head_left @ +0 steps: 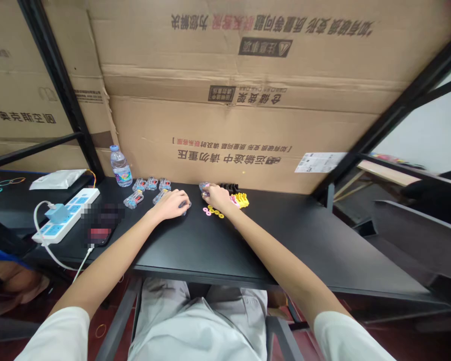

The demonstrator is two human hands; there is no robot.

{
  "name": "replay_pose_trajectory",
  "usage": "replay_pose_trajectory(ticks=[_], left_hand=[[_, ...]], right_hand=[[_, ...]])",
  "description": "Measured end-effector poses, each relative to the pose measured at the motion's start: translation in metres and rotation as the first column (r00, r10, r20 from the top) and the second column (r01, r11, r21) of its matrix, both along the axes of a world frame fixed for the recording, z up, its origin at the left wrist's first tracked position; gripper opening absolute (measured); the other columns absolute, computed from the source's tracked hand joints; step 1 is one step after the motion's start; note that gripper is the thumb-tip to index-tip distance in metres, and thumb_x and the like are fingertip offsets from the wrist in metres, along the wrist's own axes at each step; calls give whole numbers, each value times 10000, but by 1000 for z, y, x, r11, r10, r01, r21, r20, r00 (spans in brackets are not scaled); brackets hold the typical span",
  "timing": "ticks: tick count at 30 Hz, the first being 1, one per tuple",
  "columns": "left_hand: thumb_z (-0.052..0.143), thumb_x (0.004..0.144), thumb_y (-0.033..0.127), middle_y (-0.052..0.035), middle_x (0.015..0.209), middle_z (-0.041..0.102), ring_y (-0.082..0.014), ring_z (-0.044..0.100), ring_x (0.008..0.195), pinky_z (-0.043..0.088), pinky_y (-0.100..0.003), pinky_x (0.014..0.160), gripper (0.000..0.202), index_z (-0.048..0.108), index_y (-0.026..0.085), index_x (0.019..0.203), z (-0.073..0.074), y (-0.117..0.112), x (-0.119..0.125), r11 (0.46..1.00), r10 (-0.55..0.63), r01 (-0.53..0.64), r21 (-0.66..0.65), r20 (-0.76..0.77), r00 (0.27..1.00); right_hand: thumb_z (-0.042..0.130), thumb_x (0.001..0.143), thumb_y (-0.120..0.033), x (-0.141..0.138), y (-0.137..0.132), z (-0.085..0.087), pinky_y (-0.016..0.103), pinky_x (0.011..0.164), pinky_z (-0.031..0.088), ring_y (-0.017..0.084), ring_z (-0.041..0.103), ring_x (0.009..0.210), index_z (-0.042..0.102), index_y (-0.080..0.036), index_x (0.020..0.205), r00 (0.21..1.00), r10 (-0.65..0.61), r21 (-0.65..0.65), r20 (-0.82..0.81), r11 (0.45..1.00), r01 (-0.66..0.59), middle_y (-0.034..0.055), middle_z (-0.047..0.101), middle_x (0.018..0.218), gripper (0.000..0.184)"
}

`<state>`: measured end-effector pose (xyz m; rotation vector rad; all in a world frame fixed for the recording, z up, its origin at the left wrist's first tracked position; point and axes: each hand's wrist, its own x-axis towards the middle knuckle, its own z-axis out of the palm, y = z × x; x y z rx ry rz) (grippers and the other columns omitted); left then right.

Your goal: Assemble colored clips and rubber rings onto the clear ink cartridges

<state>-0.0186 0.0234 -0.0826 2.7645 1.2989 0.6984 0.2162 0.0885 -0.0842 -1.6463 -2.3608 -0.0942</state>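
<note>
My left hand (174, 204) rests low over the black table, its fingers curled round a clear plastic piece (187, 207) that is mostly covered. Close to its right, my right hand (217, 197) has its fingers pinched together; whatever is between them is too small to name. Just beyond those fingertips shows another clear part (203, 186). Small yellow rings (216, 213) and pink rings (208, 213) lie loose below my right hand. Beside that hand are yellow moulded parts (242, 200) and a row of black parts (229, 187). Several clear plastic pieces with red and blue insides (134, 199) lie left of my left hand.
A water bottle (121, 168) stands at the back left. Nearer are a white power strip (67, 215) with a plugged-in charger (57, 214), a cable and a phone (102, 225). A cardboard wall (225, 115) rises behind the black table (285, 240), between dark metal posts (383, 123).
</note>
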Motion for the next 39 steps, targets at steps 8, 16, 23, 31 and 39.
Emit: replay_pose_trajectory(ticks=[8, 16, 23, 31, 39], left_hand=[[590, 982, 258, -97, 1132, 725, -295, 627, 1140, 495, -403, 971, 177, 761, 216, 973, 2, 7, -21, 965, 263, -262, 21, -105, 959], [612, 961, 258, -124, 1246, 686, -343, 632, 1158, 504, -462, 953, 144, 747, 209, 954, -2, 12, -30, 864, 493, -500, -51, -112, 863], [653, 990, 281, -96, 1364, 672, -292, 611, 1259, 450, -442, 1089, 314, 664, 238, 1301, 15, -4, -15, 977, 103, -113, 181, 62, 993], [593, 1073, 321, -84, 1399, 686, -252, 663, 1221, 464, -419, 1024, 234, 705, 268, 1272, 7, -22, 36, 928, -238, 208, 309, 60, 969], [665, 1030, 397, -85, 1240, 735, -241, 709, 1133, 535, -412, 999, 247, 665, 243, 1223, 6, -18, 34, 985, -168, 124, 119, 527, 833]], right_hand=[[659, 963, -450, -9, 2, -6, 332, 883, 528, 294, 704, 1169, 669, -286, 1355, 996, 81, 6, -39, 997, -81, 97, 698, 1395, 425], [688, 931, -402, -12, -1, -4, 303, 782, 477, 286, 728, 1038, 623, -242, 1239, 997, 22, -9, -77, 1000, -23, 118, 757, 1180, 353], [734, 909, -417, 5, -35, 6, 300, 730, 499, 240, 739, 870, 644, -256, 1135, 915, 193, -13, -355, 977, -211, 43, 777, 1000, 292], [738, 916, -567, 37, -76, 16, 353, 897, 545, 234, 723, 978, 716, -217, 1034, 644, 358, 2, -676, 875, -485, 56, 772, 1041, 370], [768, 884, -577, 55, -58, 1, 291, 587, 426, 154, 584, 621, 789, -198, 994, 691, 394, 94, -606, 898, -429, 40, 749, 819, 395]])
